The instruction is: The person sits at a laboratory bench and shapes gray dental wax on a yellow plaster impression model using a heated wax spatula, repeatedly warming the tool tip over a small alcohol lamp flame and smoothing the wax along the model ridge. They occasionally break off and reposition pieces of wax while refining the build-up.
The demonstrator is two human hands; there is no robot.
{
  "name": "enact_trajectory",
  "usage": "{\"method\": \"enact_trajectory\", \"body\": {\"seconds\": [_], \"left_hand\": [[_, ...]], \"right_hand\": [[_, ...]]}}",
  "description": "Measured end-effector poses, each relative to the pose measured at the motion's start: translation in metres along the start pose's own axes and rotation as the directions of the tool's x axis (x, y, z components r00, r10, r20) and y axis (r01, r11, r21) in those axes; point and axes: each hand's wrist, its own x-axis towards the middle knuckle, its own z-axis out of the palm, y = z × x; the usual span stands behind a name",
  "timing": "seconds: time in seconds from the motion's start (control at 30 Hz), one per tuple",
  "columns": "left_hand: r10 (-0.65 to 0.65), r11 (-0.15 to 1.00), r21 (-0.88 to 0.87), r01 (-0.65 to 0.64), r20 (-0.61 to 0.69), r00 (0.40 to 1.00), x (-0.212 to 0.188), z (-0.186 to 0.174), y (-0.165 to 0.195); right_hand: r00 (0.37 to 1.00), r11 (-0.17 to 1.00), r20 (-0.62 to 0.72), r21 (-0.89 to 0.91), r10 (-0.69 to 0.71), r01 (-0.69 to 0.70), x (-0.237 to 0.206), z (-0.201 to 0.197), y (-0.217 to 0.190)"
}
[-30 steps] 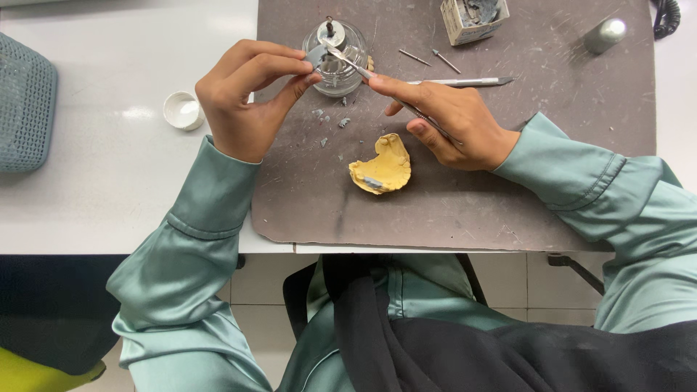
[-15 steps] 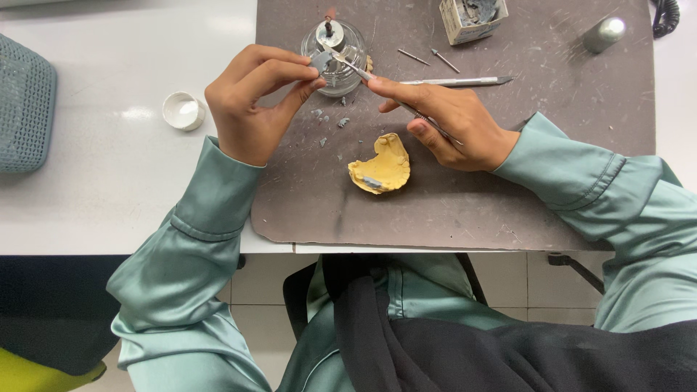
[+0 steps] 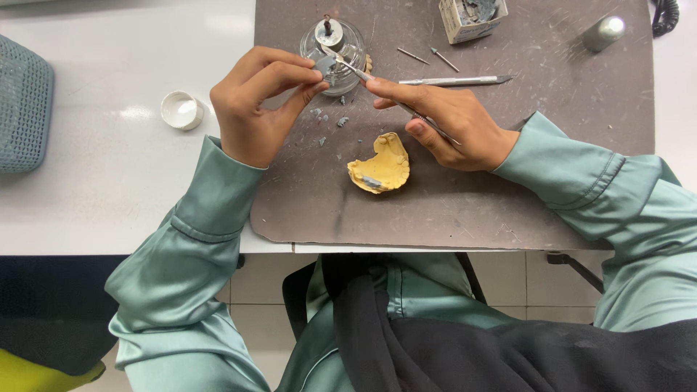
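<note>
My left hand (image 3: 260,105) pinches a small grey piece of wax (image 3: 324,65) between thumb and fingertips. My right hand (image 3: 443,120) holds a thin metal carving tool (image 3: 363,74) like a pen, its tip touching the grey piece. Both hands hover just in front of a small glass spirit lamp (image 3: 335,42) with a wick on top. A yellow dental stone cast (image 3: 381,165) with a grey patch lies on the dark mat (image 3: 508,189) below my hands, with grey wax crumbs scattered near it.
A second metal instrument (image 3: 456,80) and two thin burs (image 3: 428,56) lie on the mat behind my right hand. A small box (image 3: 470,17) and a silver cap (image 3: 604,32) sit at the back. A white lid (image 3: 181,110) and a grey mesh object (image 3: 22,105) rest on the white table.
My left hand has shifted a little toward the lamp, and the tool tip has stayed against the grey piece; the cast has not moved.
</note>
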Motion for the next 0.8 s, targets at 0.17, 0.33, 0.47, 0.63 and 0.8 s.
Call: {"method": "enact_trajectory", "body": {"seconds": [0.17, 0.33, 0.47, 0.63, 0.8], "left_hand": [[-0.004, 1.0, 0.006, 0.004, -0.004, 1.0, 0.004, -0.006, 0.001], [-0.023, 1.0, -0.018, 0.023, -0.003, 1.0, 0.003, -0.006, 0.001], [0.003, 0.999, 0.038, -0.003, 0.003, 1.0, 0.005, -0.008, -0.002], [-0.005, 0.999, 0.032, 0.007, -0.039, 0.999, 0.013, -0.017, -0.002], [-0.02, 0.999, 0.039, 0.023, -0.084, 0.996, 0.023, -0.027, 0.005]], "right_hand": [[0.998, 0.998, 0.022, 0.026, 0.057, -0.057, 0.003, -0.003, -0.002], [0.999, 0.998, 0.005, 0.055, 0.032, -0.032, 0.005, -0.003, -0.005], [1.0, 0.999, 0.008, 0.022, 0.026, -0.026, 0.007, -0.004, -0.006], [0.997, 0.996, 0.024, 0.043, 0.08, -0.081, 0.016, -0.011, -0.007], [0.996, 0.99, -0.018, 0.116, 0.084, -0.081, 0.027, -0.018, -0.013]]}}
